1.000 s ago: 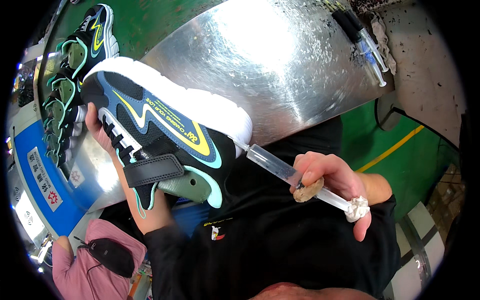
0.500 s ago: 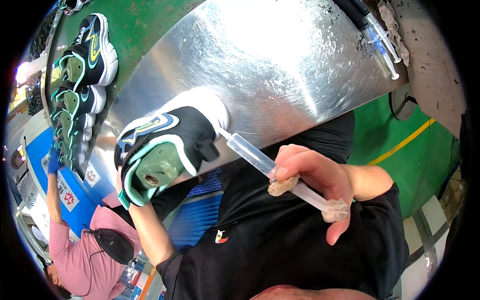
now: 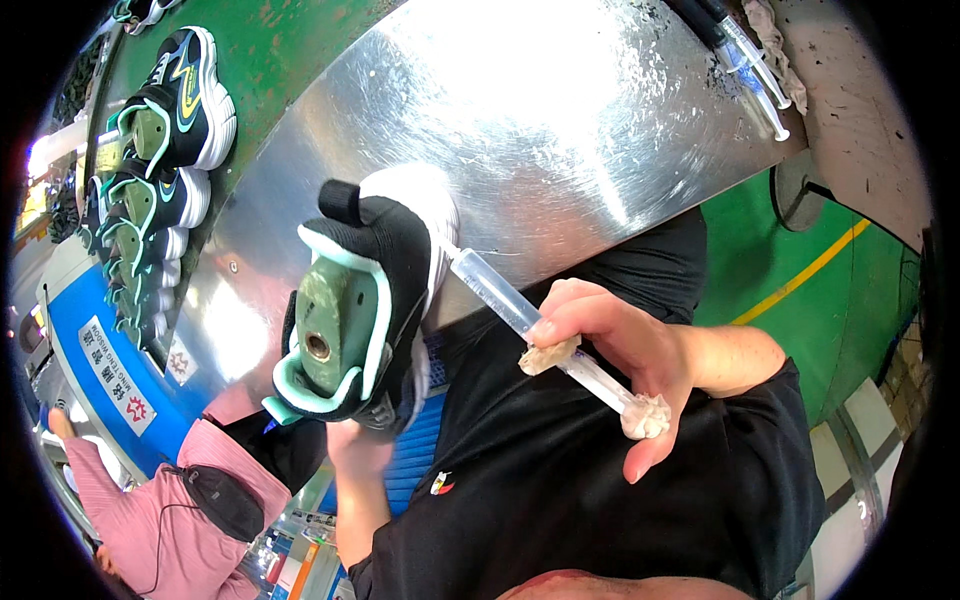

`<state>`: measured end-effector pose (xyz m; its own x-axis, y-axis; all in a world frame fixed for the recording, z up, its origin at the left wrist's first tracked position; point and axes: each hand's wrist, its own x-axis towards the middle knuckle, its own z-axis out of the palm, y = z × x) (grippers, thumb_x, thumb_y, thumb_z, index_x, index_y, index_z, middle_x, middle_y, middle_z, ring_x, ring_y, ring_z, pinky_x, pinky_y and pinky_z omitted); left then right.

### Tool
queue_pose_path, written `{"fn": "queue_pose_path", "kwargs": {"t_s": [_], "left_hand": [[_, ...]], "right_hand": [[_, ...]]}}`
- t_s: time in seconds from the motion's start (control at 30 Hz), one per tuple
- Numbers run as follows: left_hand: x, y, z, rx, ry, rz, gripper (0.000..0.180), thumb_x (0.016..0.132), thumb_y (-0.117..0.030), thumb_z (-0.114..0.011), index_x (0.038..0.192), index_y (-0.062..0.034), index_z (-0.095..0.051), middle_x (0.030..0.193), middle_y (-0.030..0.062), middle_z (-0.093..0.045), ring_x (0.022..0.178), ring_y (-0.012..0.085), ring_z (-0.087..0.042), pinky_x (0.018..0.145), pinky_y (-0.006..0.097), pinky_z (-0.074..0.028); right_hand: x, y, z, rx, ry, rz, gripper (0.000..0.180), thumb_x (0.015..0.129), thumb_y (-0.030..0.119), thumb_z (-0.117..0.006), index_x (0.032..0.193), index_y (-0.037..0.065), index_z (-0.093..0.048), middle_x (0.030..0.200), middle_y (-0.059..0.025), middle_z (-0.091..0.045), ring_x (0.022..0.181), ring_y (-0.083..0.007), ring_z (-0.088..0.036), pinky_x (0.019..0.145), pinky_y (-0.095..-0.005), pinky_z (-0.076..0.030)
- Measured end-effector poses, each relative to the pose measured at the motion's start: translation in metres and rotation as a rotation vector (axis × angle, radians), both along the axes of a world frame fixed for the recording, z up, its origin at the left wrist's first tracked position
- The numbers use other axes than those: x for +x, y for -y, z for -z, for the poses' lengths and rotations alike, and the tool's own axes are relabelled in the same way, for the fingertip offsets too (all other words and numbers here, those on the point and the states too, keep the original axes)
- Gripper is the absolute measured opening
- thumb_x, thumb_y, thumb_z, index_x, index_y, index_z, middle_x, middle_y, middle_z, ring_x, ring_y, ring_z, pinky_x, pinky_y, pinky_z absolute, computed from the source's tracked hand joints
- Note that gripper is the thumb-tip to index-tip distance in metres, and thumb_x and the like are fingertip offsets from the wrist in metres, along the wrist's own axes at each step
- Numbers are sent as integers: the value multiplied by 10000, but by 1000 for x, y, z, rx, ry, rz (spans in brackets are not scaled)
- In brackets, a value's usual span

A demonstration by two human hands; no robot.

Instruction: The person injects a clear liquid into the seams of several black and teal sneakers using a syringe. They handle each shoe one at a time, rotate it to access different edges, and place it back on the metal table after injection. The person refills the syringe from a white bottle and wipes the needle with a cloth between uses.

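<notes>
My left hand [image 3: 352, 440] grips from below a black sneaker [image 3: 365, 285] with mint trim and a white sole. The shoe sits on a green last whose flat top faces me. Only a little of that hand shows under the shoe. My right hand [image 3: 615, 355] holds a clear plastic syringe [image 3: 497, 292]. Its tip touches the shoe's white sole edge. A crusty lump of dried glue clings to the syringe by my fingers, and another to its plunger end. Both are held above the near edge of a shiny metal table [image 3: 560, 130].
Several matching sneakers [image 3: 170, 105] on green lasts stand in a row on a green belt at the left. Two more syringes [image 3: 750, 60] lie at the table's far right corner. A person in a pink top [image 3: 150, 520] works at lower left. Green floor with a yellow line lies at right.
The sneaker has been turned from side-on to heel-and-opening toward me. The syringe stayed at the sole edge. The view has shifted, showing more of the table.
</notes>
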<state>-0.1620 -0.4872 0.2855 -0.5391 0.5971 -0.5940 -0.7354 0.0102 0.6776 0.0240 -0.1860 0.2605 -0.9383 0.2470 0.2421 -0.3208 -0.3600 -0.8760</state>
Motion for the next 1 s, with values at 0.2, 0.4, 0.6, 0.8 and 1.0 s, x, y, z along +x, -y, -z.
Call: {"fn": "queue_pose_path", "kwargs": {"t_s": [0.2,0.4,0.6,0.8,1.0], "left_hand": [[34,-11,1,-69,176,-161,541,744,145,-494,1270,22,-458,1142,129,-590,999,219,-624,829,350,-534],[40,-18,5,135,333,-61,687,677,79,-546,1343,26,-385,1254,164,-550,1127,283,-581,977,441,-466],[44,-14,9,171,407,-16,772,675,10,-605,1389,42,-315,1334,202,-488,1202,320,-530,1024,444,-427],[42,-28,10,199,454,132,884,652,-66,-643,1424,56,-231,1355,242,-448,1256,345,-474,1047,458,-395],[40,-50,7,323,529,195,892,654,-108,-661,1419,61,-235,1353,262,-434,1263,345,-463,1065,439,-373]], "right_hand": [[-5,2,-8,5,-31,-10,1026,578,584,-822,1278,-25,-384,1112,-138,-472,946,-216,-468,817,-312,-387],[-5,8,-18,39,-23,-12,1090,556,577,-828,1297,-80,-373,1145,-136,-476,914,-197,-453,792,-290,-378],[-8,9,-28,78,-37,-39,1015,569,578,-828,1264,-19,-392,1067,-127,-493,918,-205,-455,798,-301,-378],[-6,17,-33,56,-30,-38,1011,572,594,-818,1259,-24,-409,1053,-121,-513,886,-199,-452,753,-304,-365],[-4,18,-44,20,6,-78,1018,567,603,-814,1256,-37,-426,1088,-137,-521,869,-207,-465,764,-309,-368]]}}
